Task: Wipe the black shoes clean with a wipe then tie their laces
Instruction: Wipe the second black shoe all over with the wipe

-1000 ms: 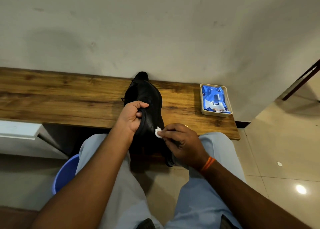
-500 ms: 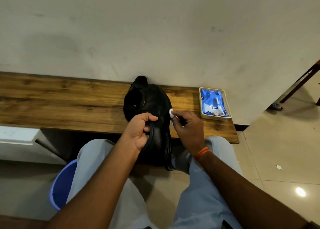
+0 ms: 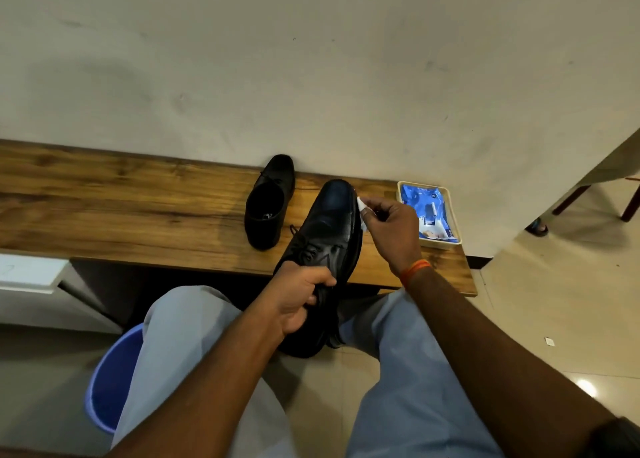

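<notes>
Head view: the right hand (image 3: 389, 230) pinches a small white wipe (image 3: 362, 211) between thumb and fingers, pressed to the outer edge of the held shoe (image 3: 323, 249) near its toe, at about one o'clock from frame centre. Half a second ago the wipe sat lower, along the shoe's side, so it has travelled toward the toe. The left hand (image 3: 299, 296) is clamped on the shoe's heel end at six o'clock of the shoe, holding it toe-up over the bench (image 3: 138, 215) edge. The shoe has swung rightward, uncovering the second shoe (image 3: 268, 203) at eleven o'clock on the bench, laces loose. A tray (image 3: 450, 211) holding a blue packet (image 3: 424, 208) sits at three o'clock. A blue bucket (image 3: 110, 381) stands at seven o'clock.
</notes>
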